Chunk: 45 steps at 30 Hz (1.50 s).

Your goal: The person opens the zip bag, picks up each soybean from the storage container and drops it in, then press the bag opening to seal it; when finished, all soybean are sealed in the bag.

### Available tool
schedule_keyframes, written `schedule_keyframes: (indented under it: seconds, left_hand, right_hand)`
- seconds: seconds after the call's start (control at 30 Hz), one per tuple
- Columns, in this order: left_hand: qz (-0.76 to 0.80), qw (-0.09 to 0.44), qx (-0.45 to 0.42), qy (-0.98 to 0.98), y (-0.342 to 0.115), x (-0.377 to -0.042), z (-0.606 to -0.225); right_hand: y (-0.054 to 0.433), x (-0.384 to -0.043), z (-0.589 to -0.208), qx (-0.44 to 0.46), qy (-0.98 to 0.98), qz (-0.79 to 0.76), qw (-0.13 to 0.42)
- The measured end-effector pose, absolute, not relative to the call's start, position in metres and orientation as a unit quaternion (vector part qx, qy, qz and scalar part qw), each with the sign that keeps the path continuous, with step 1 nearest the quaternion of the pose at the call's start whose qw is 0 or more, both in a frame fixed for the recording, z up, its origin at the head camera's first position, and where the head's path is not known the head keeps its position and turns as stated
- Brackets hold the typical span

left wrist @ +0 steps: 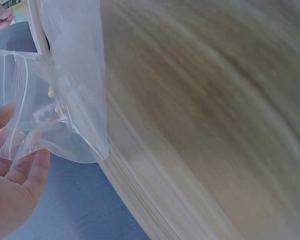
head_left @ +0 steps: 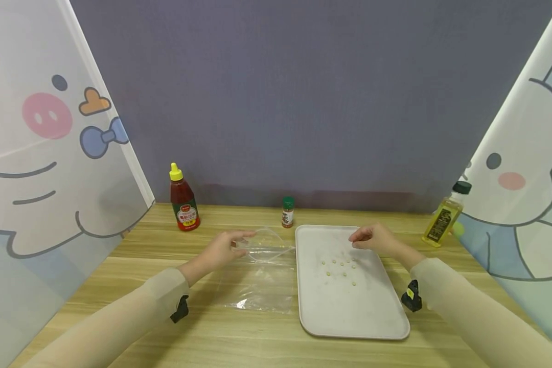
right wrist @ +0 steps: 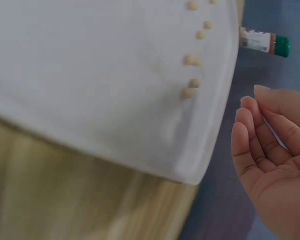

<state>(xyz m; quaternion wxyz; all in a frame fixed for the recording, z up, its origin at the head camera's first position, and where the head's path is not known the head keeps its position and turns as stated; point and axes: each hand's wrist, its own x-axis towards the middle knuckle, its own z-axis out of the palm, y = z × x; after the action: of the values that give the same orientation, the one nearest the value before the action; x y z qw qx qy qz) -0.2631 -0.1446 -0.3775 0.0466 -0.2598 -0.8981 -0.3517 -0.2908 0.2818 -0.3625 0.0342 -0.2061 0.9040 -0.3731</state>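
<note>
My left hand [head_left: 222,253] holds the mouth of a clear zip bag [head_left: 257,286], with thumb and fingers spread at the zip edge and the mouth gaping. The bag lies on the table left of the tray, and a few soybeans [left wrist: 51,93] show inside it. Several more small, round, pale-yellow soybeans [head_left: 344,274] lie scattered on the white tray [head_left: 354,319]. Over the tray's far right side hovers my right hand [head_left: 378,240], fingers loosely bent and thumb tip close against the index fingertip. In the right wrist view nothing shows between those fingertips.
A ketchup bottle [head_left: 184,202] with a yellow cap stands at the back left. Behind the tray's left corner is a small green-capped spice jar [head_left: 288,213]. An oil bottle [head_left: 445,217] stands at the back right. A grey panel [head_left: 276,102] closes off the table's back.
</note>
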Motion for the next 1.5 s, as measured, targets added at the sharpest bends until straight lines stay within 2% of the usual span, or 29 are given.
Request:
schedule_keyframes:
  seconds: [0.3, 0.6, 1.2, 1.5]
  left_hand:
    - [-0.35, 0.045, -0.259, -0.899, -0.143, -0.261, -0.377]
    - [-0.342, 0.046, -0.259, -0.902, -0.144, -0.258, -0.377]
    - [-0.344, 0.041, -0.254, -0.903, -0.144, -0.258, -0.376]
    - [-0.344, 0.042, -0.245, -0.906, -0.143, -0.256, -0.377]
  right_hand:
    - [0.289, -0.289, -0.386, -0.196, 0.903, -0.378, 0.065]
    - [0.285, -0.286, -0.397, -0.187, 0.908, -0.369, 0.063]
    - [0.279, -0.284, -0.394, -0.174, 0.928, -0.325, 0.053]
    - [0.274, -0.285, -0.376, -0.163, 0.905, -0.391, 0.046]
